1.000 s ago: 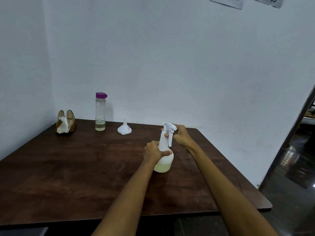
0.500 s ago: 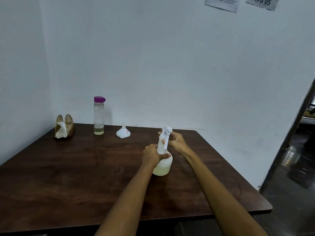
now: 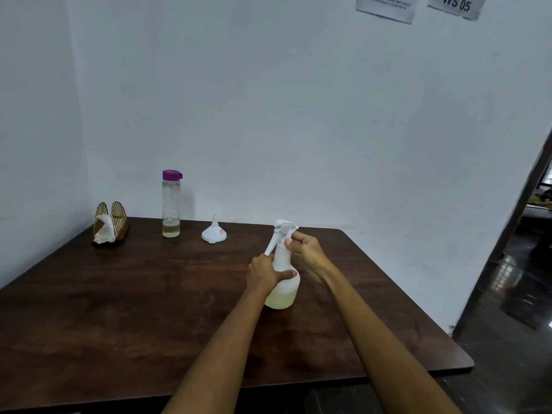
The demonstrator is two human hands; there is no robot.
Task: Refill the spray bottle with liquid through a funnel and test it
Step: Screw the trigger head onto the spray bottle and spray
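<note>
**Both hands on the spray bottle at the middle of the tabletop**

The white spray bottle (image 3: pixel 283 282) stands upright on the dark wooden tabletop (image 3: pixel 119 309), a little right of centre, with pale yellowish liquid filling its lower part. The left hand (image 3: pixel 263 274) grips the bottle's body from the left side, its thumb lying across the front just above the liquid line. The right hand (image 3: pixel 307 252) holds the neck just under the spray head (image 3: pixel 285 230), fingers curled round it from the right; the trigger lever slants down to the left, towards the left hand.

Well behind the bottle, near the wall, a white funnel (image 3: pixel 214 234) sits mouth-down with its spout pointing up. Left of the funnel stands a clear bottle with a purple cap (image 3: pixel 171 204), a small amount of yellowish liquid at its bottom. Farther left, in the corner, a golden wire napkin holder (image 3: pixel 111 224) holds white napkins. Two paper signs are stuck high on the wall; one reads "WS 05" (image 3: pixel 456 4).
</note>
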